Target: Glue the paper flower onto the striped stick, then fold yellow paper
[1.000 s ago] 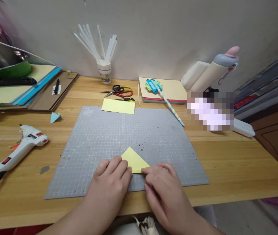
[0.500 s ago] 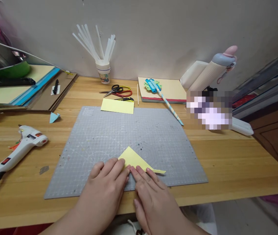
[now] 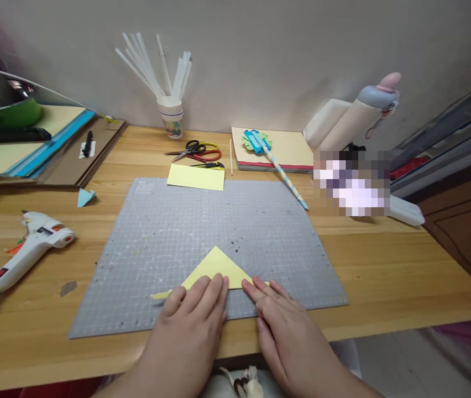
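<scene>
Folded yellow paper (image 3: 217,264), roughly a triangle, lies on the gray cutting mat (image 3: 130,243), toward its near edge. Peak points away from the person; long axis runs left to right along the near fold, tilted slightly, left end closer to the person. Thin tail sticks out past the left hand (image 3: 193,320); a bit of the right end shows by the right hand (image 3: 289,329).

Both hands touch it. Left fingers sit close together, laid over the near fold and left half, pressing down, not pinching; left thumb mostly hidden. Right fingers slightly spread, tips on the right end of the fold, thumb apart from them. Paper's body lies forward of both sets of fingertips, with a bare stretch of fold between the hands. Left is nearer the middle, peak about straight ahead of its fingertips; right only at the corner.

Yellow strip (image 3: 196,177) at mat's far edge, scissors (image 3: 186,151) just behind. Glue gun (image 3: 40,243) off left, on the table (image 3: 385,265).
</scene>
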Demonstrator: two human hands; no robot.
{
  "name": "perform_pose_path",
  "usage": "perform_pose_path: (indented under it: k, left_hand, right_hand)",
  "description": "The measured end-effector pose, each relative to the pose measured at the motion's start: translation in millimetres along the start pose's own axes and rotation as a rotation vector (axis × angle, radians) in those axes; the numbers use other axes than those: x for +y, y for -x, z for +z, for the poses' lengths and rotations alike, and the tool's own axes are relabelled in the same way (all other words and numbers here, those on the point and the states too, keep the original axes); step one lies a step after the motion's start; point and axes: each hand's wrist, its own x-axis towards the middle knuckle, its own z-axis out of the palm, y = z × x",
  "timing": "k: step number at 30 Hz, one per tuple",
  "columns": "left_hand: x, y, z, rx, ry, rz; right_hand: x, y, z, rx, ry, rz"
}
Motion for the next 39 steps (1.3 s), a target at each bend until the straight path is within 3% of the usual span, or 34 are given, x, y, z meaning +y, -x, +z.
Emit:
perform_pose_path:
  k: [6,19,23,29,34,37,38,39]
  left_hand:
    - [1.9,3.1,5.1,-0.088,-0.072,0.187]
    - [-40.4,41.0,-22.0,-0.08,-0.105,0.103]
    - [-50.2,41.5,-31.0,-0.088,-0.132,0.066]
    - [-31.1,19.0,-25.6,0.045,-0.065,-0.057]
    - [-17.7,15.3,-10.9,0.007,0.015,-0.047]
    - [-17.7,12.4,-12.0,0.029,0.016,-0.025]
    - [-18.0,11.1,-13.4,0.037,0.019,-0.021]
    - [-18.2,9.9,-14.8,0.043,0.024,-0.022]
  right_hand:
    - [-4.2,-2.1,-5.6,-0.037,-0.028,0.02]
    - [-1.8,-4.8,-10.5,-0.009,-0.023,-0.005]
    - [-0.5,-6.8,-13.3,-0.017,-0.013,-0.034]
    - [-0.7,-14.0,-20.7,-0.029,-0.053,-0.042]
    - [-4.6,-24.5,-34.0,-0.097,-0.092,-0.077]
    - [20.0,-36.6,-47.1,-0.133,-0.142,-0.097]
    - [37.0,-41.7,-52.1,-0.069,-0.126,-0.074]
    - [58.1,-46.8,-57.2,0.088,-0.07,-0.002]
